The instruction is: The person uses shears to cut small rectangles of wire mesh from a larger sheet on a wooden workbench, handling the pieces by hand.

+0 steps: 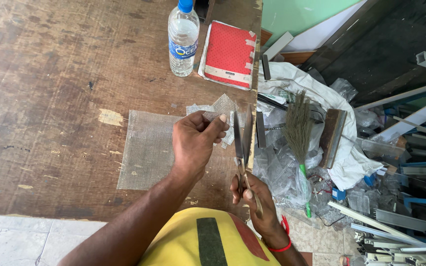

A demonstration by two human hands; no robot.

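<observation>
Left hand (195, 140) pinching wire-mesh offcut (221, 107), right hand (258, 197) clamped on open scissors (243, 140) at three o'clock; risking nicked fingertips.

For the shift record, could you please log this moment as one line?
left hand: pinches mesh strip | right hand: holds scissors, blades open | under: mesh sheet on wooden table

Workshop: scarred wooden workbench (50, 98), stacked aluminium profiles (400, 216), plastic scrap (282, 172) and broom (298, 128) on floor.

A yellow shirt (183, 241) with a dark stripe, and a red wristband (283, 244).
</observation>
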